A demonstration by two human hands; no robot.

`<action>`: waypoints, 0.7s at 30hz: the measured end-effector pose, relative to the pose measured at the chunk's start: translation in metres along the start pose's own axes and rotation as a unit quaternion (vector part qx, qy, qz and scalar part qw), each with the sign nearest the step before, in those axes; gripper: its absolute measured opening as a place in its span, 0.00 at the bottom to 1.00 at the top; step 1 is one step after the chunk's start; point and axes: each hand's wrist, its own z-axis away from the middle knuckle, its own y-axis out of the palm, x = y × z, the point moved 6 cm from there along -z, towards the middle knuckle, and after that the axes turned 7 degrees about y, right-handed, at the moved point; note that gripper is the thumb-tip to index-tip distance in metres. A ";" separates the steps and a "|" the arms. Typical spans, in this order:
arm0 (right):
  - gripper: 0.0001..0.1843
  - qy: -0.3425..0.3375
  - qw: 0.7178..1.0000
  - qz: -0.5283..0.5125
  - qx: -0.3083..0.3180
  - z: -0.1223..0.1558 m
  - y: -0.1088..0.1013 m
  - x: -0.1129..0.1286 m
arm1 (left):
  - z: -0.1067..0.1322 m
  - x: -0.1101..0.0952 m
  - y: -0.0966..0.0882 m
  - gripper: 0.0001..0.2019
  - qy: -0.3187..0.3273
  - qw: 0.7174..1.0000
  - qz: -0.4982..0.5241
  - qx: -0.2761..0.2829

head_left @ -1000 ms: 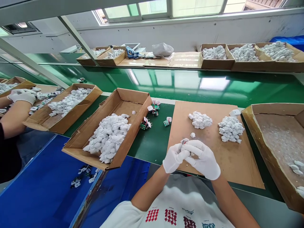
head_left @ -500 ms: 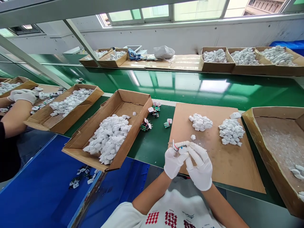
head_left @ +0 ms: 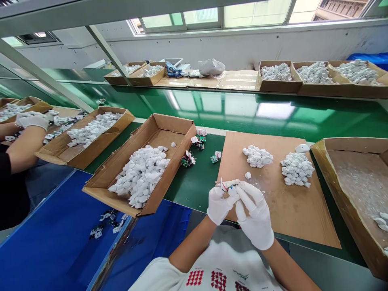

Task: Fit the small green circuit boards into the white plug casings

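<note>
Both my hands wear white gloves and meet over the near left corner of a brown cardboard sheet point(head_left: 291, 210). My left hand point(head_left: 218, 203) is closed round a small white part with red and black wires point(head_left: 224, 186) sticking up from it. My right hand point(head_left: 254, 214) is curled beside it, its fingers pressing on the same part. On the sheet lie two heaps of white plastic pieces, one heap point(head_left: 257, 157) in the middle and another heap point(head_left: 296, 169) to the right, plus a single loose piece point(head_left: 247, 175) just beyond my fingers.
A tilted cardboard box point(head_left: 178, 135) of white shells stands left, small green circuit boards point(head_left: 188, 159) beside it on the green belt point(head_left: 242, 111). A large box point(head_left: 351, 178) is at right. Another person's gloved hand point(head_left: 32, 120) works at far left. More boxes point(head_left: 279, 83) line the back.
My hands turned the part over: the wired end now sticks up out of my left hand, and my right hand has shifted from covering it to pressing at its side.
</note>
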 end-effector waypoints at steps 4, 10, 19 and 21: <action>0.22 0.082 0.985 -0.109 0.107 -0.003 0.008 -0.006 | -0.003 -0.007 -0.001 0.13 0.013 1.000 -0.026 -0.010; 0.19 0.053 0.996 -0.048 0.050 -0.006 0.000 -0.006 | -0.004 -0.014 -0.004 0.14 0.019 0.999 -0.043 0.008; 0.20 -0.094 0.969 -0.131 0.185 -0.028 0.002 -0.002 | 0.003 0.000 0.011 0.24 -0.128 0.976 0.134 0.113; 0.20 -0.054 0.972 -0.139 0.183 -0.027 0.003 -0.008 | 0.003 -0.002 0.014 0.26 -0.136 0.969 0.160 0.132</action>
